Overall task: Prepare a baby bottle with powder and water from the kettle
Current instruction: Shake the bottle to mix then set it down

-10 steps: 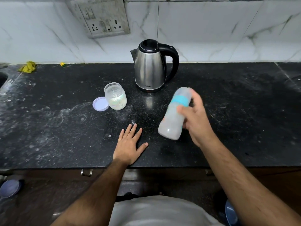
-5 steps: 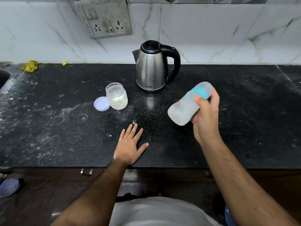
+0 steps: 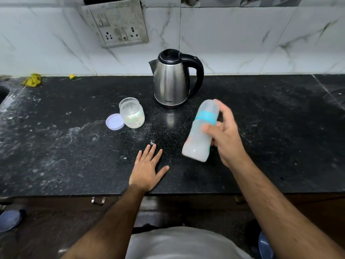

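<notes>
right hand (image 3: 224,133) gripped capped baby bottle (image 3: 200,131) tilted, likely shaking to mix | left hand (image 3: 147,167) spread flat on counter (image 3: 280,137), bracing

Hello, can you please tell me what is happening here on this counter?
A person is making a baby bottle. The right hand holds the capped baby bottle tilted above the black counter; it has cloudy white liquid inside. The left hand rests flat on the counter. Behind stands the kettle, lid closed. To its left is an open jar of powder, its lid lying beside it. Some powder is spilled on the counter.
</notes>
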`<action>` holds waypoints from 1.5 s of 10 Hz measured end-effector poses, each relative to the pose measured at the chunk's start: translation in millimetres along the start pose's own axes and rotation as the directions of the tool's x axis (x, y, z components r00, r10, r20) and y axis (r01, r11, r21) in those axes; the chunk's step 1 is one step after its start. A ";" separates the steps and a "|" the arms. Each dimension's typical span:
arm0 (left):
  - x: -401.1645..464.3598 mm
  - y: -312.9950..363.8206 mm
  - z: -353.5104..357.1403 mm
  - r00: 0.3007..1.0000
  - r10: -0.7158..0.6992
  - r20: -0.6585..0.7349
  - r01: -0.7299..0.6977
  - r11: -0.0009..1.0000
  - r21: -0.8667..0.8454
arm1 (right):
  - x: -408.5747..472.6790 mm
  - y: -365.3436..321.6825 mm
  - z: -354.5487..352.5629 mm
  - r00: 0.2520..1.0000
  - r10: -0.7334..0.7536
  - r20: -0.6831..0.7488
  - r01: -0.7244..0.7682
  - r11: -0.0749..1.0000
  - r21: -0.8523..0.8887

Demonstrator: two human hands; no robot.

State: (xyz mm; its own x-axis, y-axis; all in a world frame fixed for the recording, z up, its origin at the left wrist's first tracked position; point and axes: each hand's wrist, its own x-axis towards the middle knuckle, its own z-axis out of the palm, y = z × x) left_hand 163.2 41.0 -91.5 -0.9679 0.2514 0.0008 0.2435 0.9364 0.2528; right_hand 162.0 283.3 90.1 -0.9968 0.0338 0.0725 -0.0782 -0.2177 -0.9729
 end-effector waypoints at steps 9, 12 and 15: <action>-0.7 1.9 -2.4 1.000 0.000 0.007 0.000 1.000 -0.006 | -4.8 -0.7 2.0 0.996 0.090 -0.005 -0.090 0.995 -0.037; -0.2 2.3 -3.6 1.000 0.001 0.012 -0.001 1.000 -0.011 | -3.5 1.2 0.8 0.996 0.089 0.014 -0.089 0.995 -0.037; -0.8 2.0 -3.2 1.000 0.001 0.012 -0.001 1.000 -0.007 | -4.6 4.5 1.8 0.997 0.068 -0.022 -0.069 0.998 -0.011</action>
State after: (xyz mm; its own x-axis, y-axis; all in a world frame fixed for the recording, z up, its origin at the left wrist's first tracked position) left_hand 164.4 41.9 -87.8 -0.9668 0.2553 -0.0101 0.2439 0.9343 0.2599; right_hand 166.1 280.5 85.7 -0.9992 0.0406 0.0009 -0.0093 -0.2087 -0.9779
